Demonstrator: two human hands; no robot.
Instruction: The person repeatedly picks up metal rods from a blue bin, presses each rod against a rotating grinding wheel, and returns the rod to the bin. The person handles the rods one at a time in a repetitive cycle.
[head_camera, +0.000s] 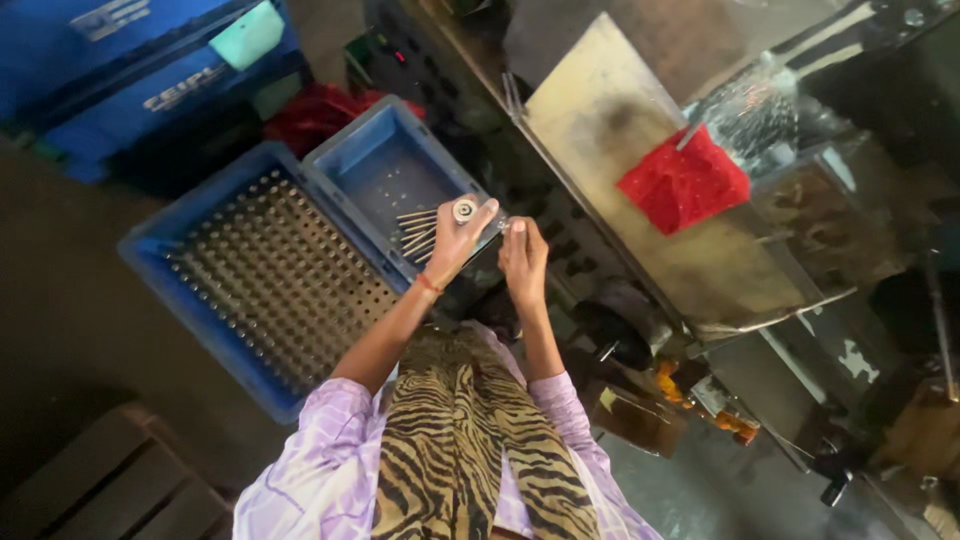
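Left hand (455, 240) and right hand (523, 262) raised, fingers curled

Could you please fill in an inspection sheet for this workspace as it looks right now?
Surface: metal bench top, worn and stained, running past the hands.
Job's things: left hand holds a fan of thin metal rods and a small round white part; right hand pinches something small beside it, too small to tell.
Clutter: red cloth on the bench; clear plastic bag next to it.
Grippers: both hands closed on parts, close together.
Cables: nothing seen.
Surroundings: large blue crate full of upright metal pieces; smaller blue crate, nearly bare inside; wooden slats on the floor.
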